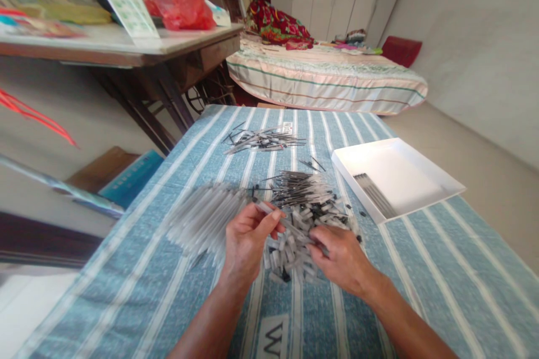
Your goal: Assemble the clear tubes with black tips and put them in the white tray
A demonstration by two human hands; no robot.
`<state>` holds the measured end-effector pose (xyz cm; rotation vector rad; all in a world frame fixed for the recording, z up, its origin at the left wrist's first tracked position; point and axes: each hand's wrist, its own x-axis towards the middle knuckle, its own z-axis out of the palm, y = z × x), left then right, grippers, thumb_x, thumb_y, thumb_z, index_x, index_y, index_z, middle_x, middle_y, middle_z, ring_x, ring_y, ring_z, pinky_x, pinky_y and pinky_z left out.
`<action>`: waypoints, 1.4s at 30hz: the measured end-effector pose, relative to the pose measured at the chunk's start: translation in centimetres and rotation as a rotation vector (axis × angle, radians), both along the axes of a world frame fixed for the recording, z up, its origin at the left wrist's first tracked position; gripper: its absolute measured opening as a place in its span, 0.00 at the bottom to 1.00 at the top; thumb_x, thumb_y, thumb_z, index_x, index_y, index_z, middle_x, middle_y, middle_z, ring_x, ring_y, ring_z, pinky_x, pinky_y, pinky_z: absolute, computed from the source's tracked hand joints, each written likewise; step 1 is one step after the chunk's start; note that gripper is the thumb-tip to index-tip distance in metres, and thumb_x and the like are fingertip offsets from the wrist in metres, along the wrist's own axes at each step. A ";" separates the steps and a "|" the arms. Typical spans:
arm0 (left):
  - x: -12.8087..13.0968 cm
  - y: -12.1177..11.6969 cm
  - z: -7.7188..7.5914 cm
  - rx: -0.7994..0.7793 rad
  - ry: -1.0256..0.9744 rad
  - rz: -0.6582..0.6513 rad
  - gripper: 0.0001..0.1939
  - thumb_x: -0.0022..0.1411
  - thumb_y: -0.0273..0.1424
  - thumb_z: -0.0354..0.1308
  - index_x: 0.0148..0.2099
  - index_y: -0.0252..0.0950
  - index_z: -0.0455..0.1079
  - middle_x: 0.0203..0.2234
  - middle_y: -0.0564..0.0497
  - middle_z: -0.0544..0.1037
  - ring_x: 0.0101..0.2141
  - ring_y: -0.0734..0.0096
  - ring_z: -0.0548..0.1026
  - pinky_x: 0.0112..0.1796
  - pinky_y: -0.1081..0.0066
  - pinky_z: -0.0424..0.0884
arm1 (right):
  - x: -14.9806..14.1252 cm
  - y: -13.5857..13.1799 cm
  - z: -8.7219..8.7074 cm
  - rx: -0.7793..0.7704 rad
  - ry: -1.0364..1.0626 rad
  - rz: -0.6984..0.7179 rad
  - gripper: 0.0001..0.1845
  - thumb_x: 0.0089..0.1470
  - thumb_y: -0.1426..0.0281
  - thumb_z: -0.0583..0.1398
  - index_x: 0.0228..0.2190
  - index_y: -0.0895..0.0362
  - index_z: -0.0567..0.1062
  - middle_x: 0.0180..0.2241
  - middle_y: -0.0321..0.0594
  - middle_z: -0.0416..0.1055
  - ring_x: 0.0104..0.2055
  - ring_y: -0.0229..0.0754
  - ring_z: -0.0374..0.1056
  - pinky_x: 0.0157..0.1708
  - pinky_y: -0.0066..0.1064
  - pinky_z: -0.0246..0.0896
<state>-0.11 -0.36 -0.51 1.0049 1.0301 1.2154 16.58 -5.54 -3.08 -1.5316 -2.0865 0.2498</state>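
A slim translucent pen [293, 228] slants between my two hands above the heaps. My left hand [248, 233] pinches its upper end between thumb and fingers. My right hand [342, 258] is closed around the lower end, and its fingers hide the tip. Left of my left hand lie clear pen barrels [202, 216], side by side. Beyond the hands is a bundle of dark-tipped refills [297, 188]. Under and between my hands spreads a heap of clear pen caps [280, 258] with small black pieces among them.
A white open box [421, 179] stands at the right, with several pens [374, 196] along its left side. Farther back lies a loose pile of refills [269, 139]. All rest on a blue striped tablecloth [143, 269]. A sewing-machine table [185, 47] is at the left, a bed [328, 76] behind.
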 end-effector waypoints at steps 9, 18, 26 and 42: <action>-0.4 0.2 0.3 -0.106 -0.137 -0.053 0.06 0.46 0.27 0.62 0.28 0.32 0.68 0.22 0.53 0.76 0.18 0.78 0.70 0.21 0.77 0.63 | -0.5 -0.5 0.5 0.016 0.405 -0.066 0.04 0.47 0.75 0.56 0.25 0.58 0.71 0.21 0.35 0.67 0.24 0.35 0.62 0.26 0.25 0.56; -1.0 0.8 -0.5 -0.210 -0.119 -0.212 0.05 0.47 0.28 0.62 0.26 0.32 0.70 0.13 0.56 0.71 0.12 0.82 0.63 0.15 0.79 0.57 | -0.3 -1.0 0.2 0.070 0.483 -0.029 0.04 0.50 0.72 0.58 0.27 0.59 0.73 0.21 0.36 0.66 0.24 0.36 0.63 0.25 0.26 0.58; -0.5 0.6 -0.8 -0.209 -0.129 -0.195 0.05 0.49 0.28 0.60 0.28 0.32 0.68 0.13 0.55 0.72 0.11 0.79 0.64 0.14 0.78 0.59 | -0.7 -1.3 0.4 0.185 0.384 -0.035 0.04 0.53 0.74 0.57 0.28 0.59 0.71 0.24 0.41 0.71 0.26 0.38 0.66 0.28 0.28 0.60; -0.3 0.3 -0.6 -0.196 -0.136 -0.207 0.05 0.49 0.28 0.60 0.27 0.32 0.66 0.12 0.55 0.72 0.10 0.77 0.64 0.13 0.76 0.60 | -1.3 -1.1 0.4 0.256 0.324 -0.030 0.07 0.55 0.75 0.54 0.26 0.58 0.69 0.21 0.37 0.66 0.24 0.37 0.62 0.26 0.27 0.56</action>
